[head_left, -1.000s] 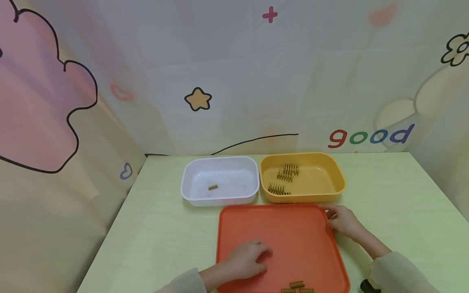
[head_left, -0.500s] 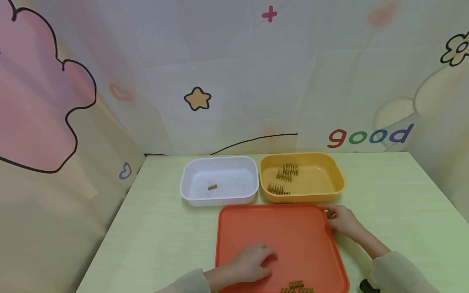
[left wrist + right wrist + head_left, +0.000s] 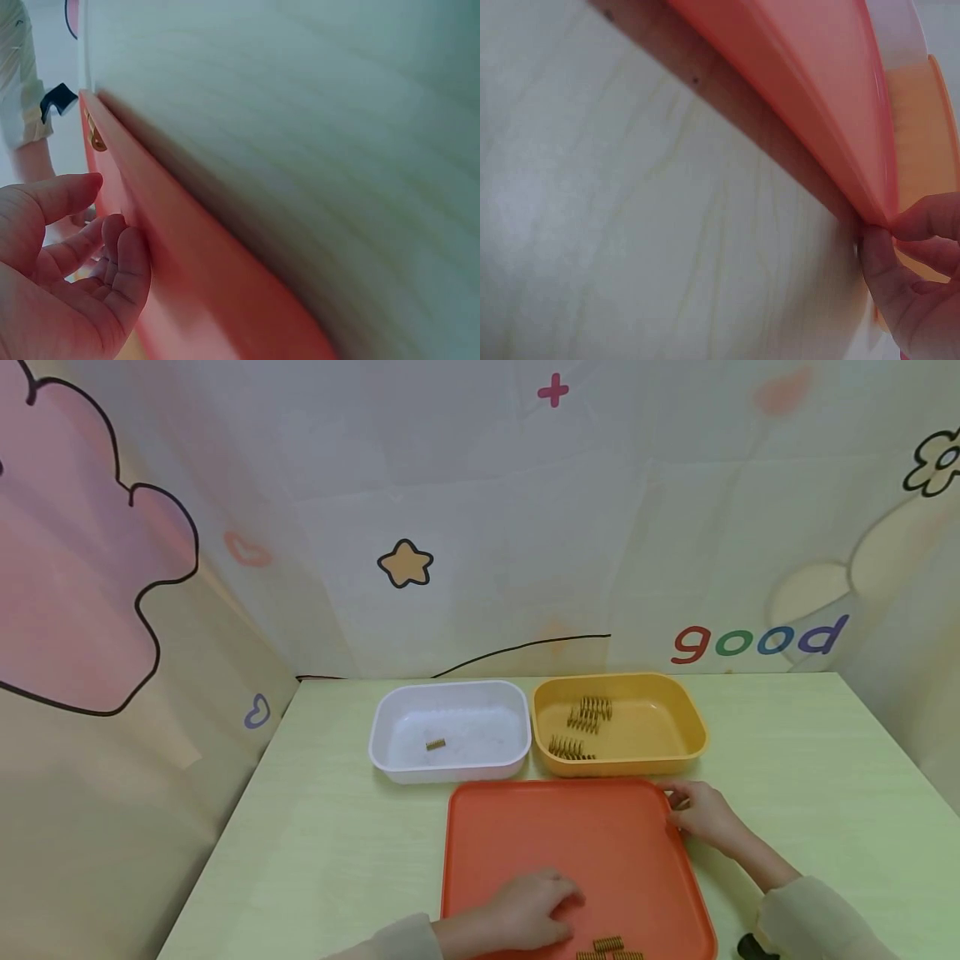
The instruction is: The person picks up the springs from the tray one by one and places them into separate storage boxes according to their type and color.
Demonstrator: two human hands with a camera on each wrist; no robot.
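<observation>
My left hand (image 3: 528, 912) hovers over the orange tray (image 3: 558, 831), its fingers loosely bent and a gap between thumb and fingertips. Nothing shows in its grasp in the left wrist view. Just right of those fingers, several small brass coil springs (image 3: 608, 944) lie at the tray's near edge, partly cut off by the frame. At the far right corner, my right hand (image 3: 703, 814) pinches the tray rim between thumb and fingers, as the right wrist view also shows.
Behind the tray, a white bin (image 3: 480, 722) holds one short spring (image 3: 435, 744). Beside it, a yellow bin (image 3: 652, 727) contains several larger springs (image 3: 596, 707). A black object (image 3: 754, 947) lies near the right sleeve. A printed curtain (image 3: 495, 543) hangs behind the table.
My left hand has moved right and nearer to me over the tray, toward the springs. The right hand has kept its place at the tray corner.
</observation>
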